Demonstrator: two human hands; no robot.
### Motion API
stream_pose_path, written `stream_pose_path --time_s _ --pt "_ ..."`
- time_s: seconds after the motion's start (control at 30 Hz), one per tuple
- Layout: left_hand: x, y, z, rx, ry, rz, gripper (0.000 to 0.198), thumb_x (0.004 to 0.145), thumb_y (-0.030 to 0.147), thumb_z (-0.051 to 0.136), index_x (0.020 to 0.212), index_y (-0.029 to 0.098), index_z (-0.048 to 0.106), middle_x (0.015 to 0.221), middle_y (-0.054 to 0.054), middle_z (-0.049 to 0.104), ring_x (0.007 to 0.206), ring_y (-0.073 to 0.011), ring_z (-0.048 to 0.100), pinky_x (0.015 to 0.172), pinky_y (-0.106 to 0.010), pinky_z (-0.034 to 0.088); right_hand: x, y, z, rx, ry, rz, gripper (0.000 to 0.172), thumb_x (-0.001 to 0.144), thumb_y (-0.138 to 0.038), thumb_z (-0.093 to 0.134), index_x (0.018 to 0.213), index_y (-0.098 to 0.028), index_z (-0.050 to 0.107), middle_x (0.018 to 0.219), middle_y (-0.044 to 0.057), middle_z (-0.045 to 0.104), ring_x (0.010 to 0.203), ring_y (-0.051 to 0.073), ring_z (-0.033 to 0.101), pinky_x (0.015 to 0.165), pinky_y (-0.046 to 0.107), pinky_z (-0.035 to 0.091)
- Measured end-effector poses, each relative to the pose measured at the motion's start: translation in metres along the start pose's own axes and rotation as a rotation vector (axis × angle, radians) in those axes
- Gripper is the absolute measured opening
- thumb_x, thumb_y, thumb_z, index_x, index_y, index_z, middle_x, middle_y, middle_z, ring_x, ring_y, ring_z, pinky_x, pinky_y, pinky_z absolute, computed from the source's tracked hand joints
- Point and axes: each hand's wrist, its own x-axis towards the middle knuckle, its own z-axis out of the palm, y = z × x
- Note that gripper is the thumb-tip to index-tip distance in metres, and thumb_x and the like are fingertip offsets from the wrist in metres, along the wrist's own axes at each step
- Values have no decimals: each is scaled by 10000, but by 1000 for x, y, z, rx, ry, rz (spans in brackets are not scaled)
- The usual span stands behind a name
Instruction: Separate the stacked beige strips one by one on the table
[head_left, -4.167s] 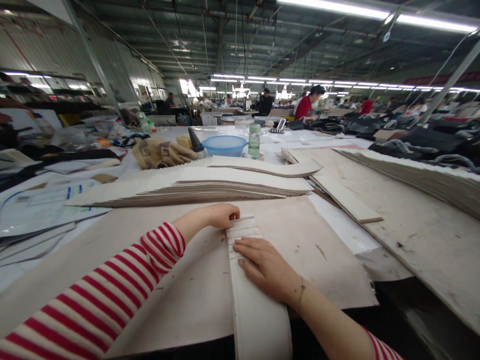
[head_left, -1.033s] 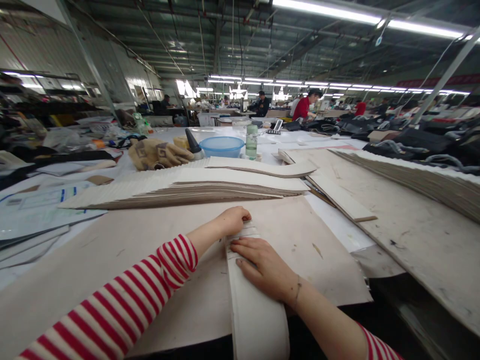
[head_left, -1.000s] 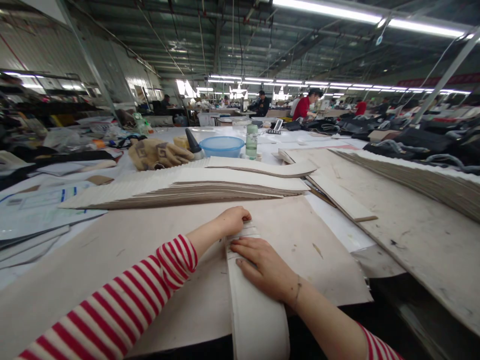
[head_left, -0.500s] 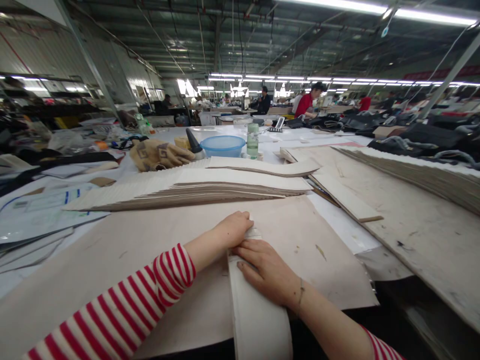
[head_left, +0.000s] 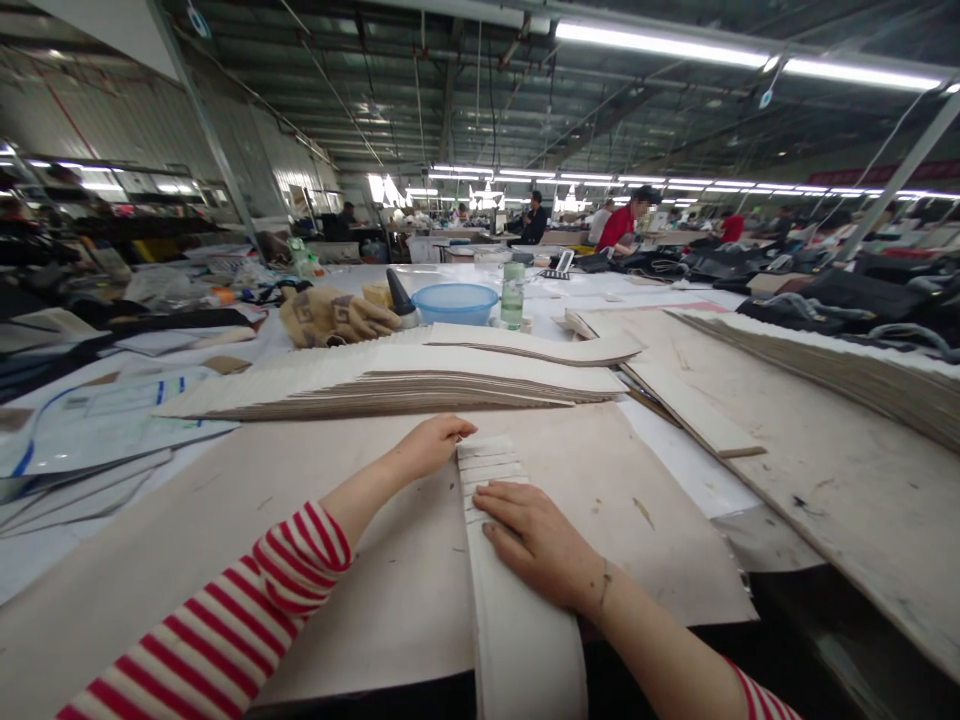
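A fanned stack of white board strips (head_left: 517,620) runs from the table's near edge away from me, its far ends stepped one behind another. My right hand (head_left: 536,545) lies flat on top of these strips, fingers stretched out to the left. By the stack's far left corner is my left hand (head_left: 439,442), its fingers pressed together in a pinch; whether anything is between them is hidden. Under both hands spreads a large pale sheet (head_left: 337,580). Beyond it lies a wide fanned pile of similar strips (head_left: 405,385).
Behind the pile are patterned work gloves (head_left: 337,318), a blue basin (head_left: 455,303) and a green bottle (head_left: 512,295). On the right, a large board (head_left: 825,440) carries another strip pile (head_left: 840,355). Plastic bags (head_left: 97,410) lie left. A person in red (head_left: 619,228) works farther back.
My left hand has moved left, off the strips' far ends, uncovering their stepped edges. My right hand has stayed on the stack. The camera view has shifted slightly.
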Motion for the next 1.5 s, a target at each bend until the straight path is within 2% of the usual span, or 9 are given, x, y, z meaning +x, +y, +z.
stream_pose_path --time_s 0.2,0.33,0.5,0.6,0.8,1.0,1.2,1.37,1.5 --pt "-8 14 21 51 -42 95 311 729 47 407 897 156 645 894 -63 606 879 -179 541 836 -289 413 1 -1 -1 5 2 3 335 837 -232 444 1152 -188 549 1176 58 567 1109 187 478 974 356 347" --pt "-17 17 23 55 -41 121 266 730 90 453 909 166 635 877 -68 593 896 -210 515 855 -330 387 1 -1 -1 17 2 -6 338 838 -232 439 1158 -197 543 1177 62 566 1106 194 480 968 370 351" --pt "-16 2 15 -29 51 14 314 790 121 389 1050 161 561 945 -48 599 885 -154 538 816 -258 420 1 0 1 11 1 9 340 841 -238 442 1163 -191 540 1179 58 564 1121 188 468 976 358 346" --pt "-16 -7 15 -79 110 -62 258 788 191 426 978 134 592 929 -69 581 834 -165 549 767 -274 441 0 1 1 10 5 -2 339 844 -240 436 1164 -197 539 1189 54 558 1126 191 465 979 363 342" --pt "-24 -7 24 -218 118 -32 188 742 233 512 868 161 632 890 -53 561 881 -178 519 841 -298 394 0 1 0 4 -6 6 343 847 -243 432 1173 -203 530 1191 56 557 1131 195 461 975 372 346" --pt "-21 -6 23 -457 59 -131 199 656 195 543 844 131 557 729 -8 554 652 -135 521 628 -263 436 1 0 0 -7 -16 15 341 844 -246 438 1170 -215 533 1191 49 556 1134 190 457 980 368 344" --pt "-24 -1 19 -631 -18 -135 256 653 179 527 903 121 521 742 -9 582 640 -107 531 578 -211 421 1 -1 -1 -3 -21 13 345 847 -249 433 1176 -207 528 1194 54 555 1132 196 460 977 375 347" --pt "-23 -4 21 -560 10 -124 353 672 193 516 1017 121 533 754 -13 582 651 -117 531 586 -222 427 0 0 -1 -6 -10 14 337 845 -248 439 1165 -207 536 1185 53 562 1129 190 464 976 366 349" --pt "-18 -11 24 -389 82 -97 233 708 231 510 900 137 602 820 -40 583 734 -151 544 679 -265 441 0 0 0 -12 -16 18 340 843 -246 443 1169 -205 532 1194 47 555 1132 184 460 983 360 340"
